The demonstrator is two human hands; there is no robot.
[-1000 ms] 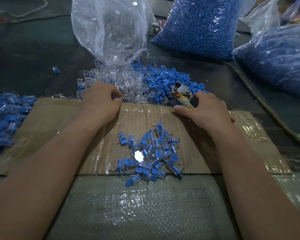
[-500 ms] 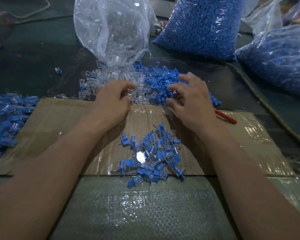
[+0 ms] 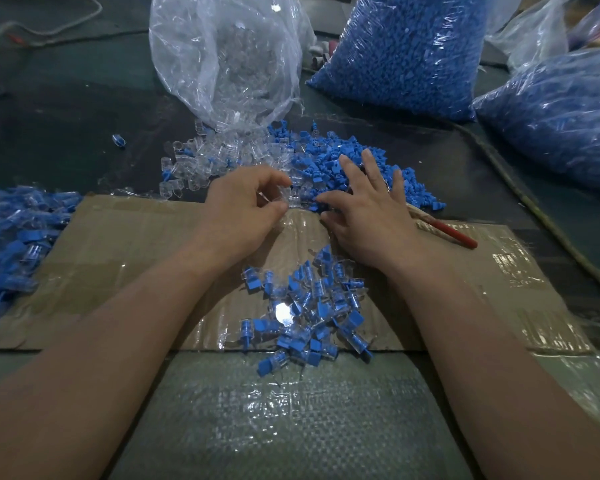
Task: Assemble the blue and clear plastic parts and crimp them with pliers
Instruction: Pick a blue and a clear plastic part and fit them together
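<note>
At the far edge of the brown cardboard sheet [image 3: 136, 244], the left hand [image 3: 243, 202] had its fingers curled, and its thumb and index finger pinched 1 small clear plastic part [image 3: 286, 199]. Just beside it, the right hand [image 3: 368, 209] lay palm down with its fingers straight and spread on the heap of loose blue plastic parts [image 3: 326, 161]; it gripped nothing that I could see. The heap of loose clear plastic parts [image 3: 208, 164] lay to the left of the blue one, and the 2 heaps touched each other. The pliers with a red handle [image 3: 454, 233] lay on the cardboard just beside the right wrist, and their head was hidden under the hand. Between the 2 forearms, a small pile of joined blue and clear pieces [image 3: 309, 313] rested on the cardboard. Behind the heaps stood 1 transparent bag of clear parts [image 3: 229, 57] and 1 tall bag of blue parts [image 3: 406, 53]. Another heap of joined pieces [image 3: 11, 230] lay at the left.
</note>
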